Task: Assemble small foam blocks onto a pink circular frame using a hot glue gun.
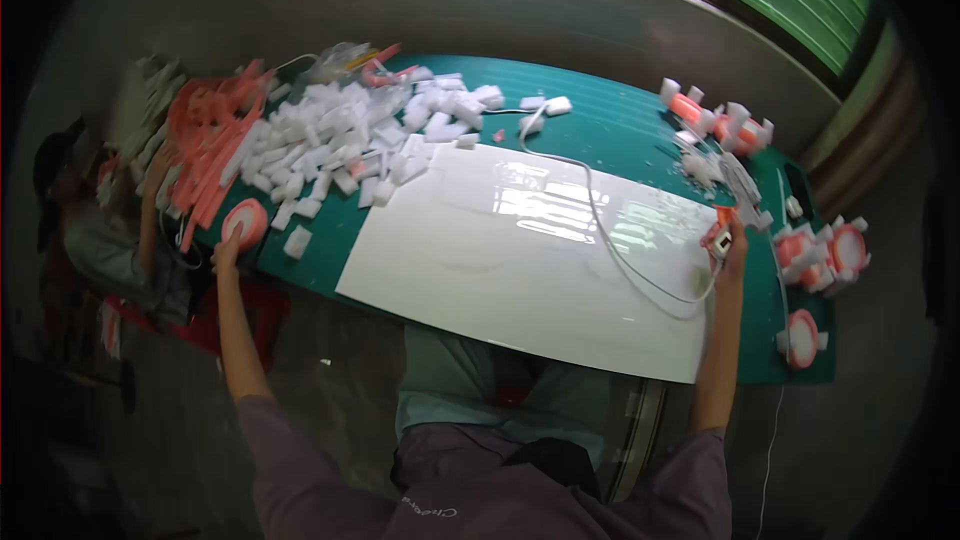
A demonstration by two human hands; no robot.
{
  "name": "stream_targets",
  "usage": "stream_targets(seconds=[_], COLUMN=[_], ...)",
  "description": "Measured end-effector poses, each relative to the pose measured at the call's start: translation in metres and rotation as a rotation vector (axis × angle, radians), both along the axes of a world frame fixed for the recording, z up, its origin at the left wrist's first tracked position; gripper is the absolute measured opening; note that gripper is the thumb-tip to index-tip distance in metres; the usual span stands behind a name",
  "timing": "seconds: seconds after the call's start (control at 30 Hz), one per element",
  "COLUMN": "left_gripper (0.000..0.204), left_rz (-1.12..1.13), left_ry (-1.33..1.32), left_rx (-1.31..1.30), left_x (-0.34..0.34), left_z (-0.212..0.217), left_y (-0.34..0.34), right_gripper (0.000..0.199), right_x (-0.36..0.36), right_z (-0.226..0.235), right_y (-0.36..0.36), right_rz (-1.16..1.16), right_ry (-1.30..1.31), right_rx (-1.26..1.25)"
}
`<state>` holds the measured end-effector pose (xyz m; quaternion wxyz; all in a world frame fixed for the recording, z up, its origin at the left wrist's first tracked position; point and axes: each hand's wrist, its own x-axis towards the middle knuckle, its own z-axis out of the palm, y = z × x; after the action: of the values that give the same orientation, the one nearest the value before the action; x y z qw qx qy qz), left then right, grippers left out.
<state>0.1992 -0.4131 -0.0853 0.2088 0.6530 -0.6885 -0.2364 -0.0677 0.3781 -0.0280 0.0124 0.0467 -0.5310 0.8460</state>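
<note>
Out at the left edge of the table, my left hand [227,254] grips a round coral-pink piece [244,224] with a pale centre, its fingers at the near rim. Far to the right, my right hand [735,248] is closed around a small white-and-orange corded tool [720,240]; its exact kind is too small to make out. From that tool a white cable [597,210] loops over the glossy white board [480,270] toward the back of the table. A single white foam block [297,242] lies just right of the round piece.
A big heap of white foam blocks [330,130] covers the back left, beside coral-pink strips [208,155]. Foam-studded pink pieces [803,258] stand along the right side of the green table [600,115], with more at the back right. Another person [130,240] sits at the left.
</note>
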Motion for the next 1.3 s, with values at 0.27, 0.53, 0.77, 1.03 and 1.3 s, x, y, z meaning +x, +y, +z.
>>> stream_targets(seconds=[0.27,0.53,0.77,1.03,1.3], left_gripper=[0.057,0.062,0.04,0.042,0.053], left_rz=[-0.36,-0.264,-0.409,-0.425,-0.803], left_ry=[0.494,0.52,0.436,0.757,0.85], left_rx=[0.042,0.547,0.318,0.568,-0.321], left_x=[-0.012,-0.039,-0.039,-0.017,-0.066], left_z=[-0.028,-0.002,-0.005,0.019,0.123], left_y=[-0.089,-0.021,-0.042,-0.024,0.136], right_gripper=[0.023,0.025,0.021,0.024,0.033], right_x=[0.012,0.018,0.01,0.007,-0.006], right_z=[0.008,0.014,0.005,-0.001,-0.011], right_y=[0.001,0.005,0.017,0.05,0.047], right_rz=[0.057,0.053,-0.006,-0.126,-0.152], right_ry=[0.117,0.059,-0.035,-0.15,-0.315], right_rx=[-0.148,0.055,0.271,0.28,0.503])
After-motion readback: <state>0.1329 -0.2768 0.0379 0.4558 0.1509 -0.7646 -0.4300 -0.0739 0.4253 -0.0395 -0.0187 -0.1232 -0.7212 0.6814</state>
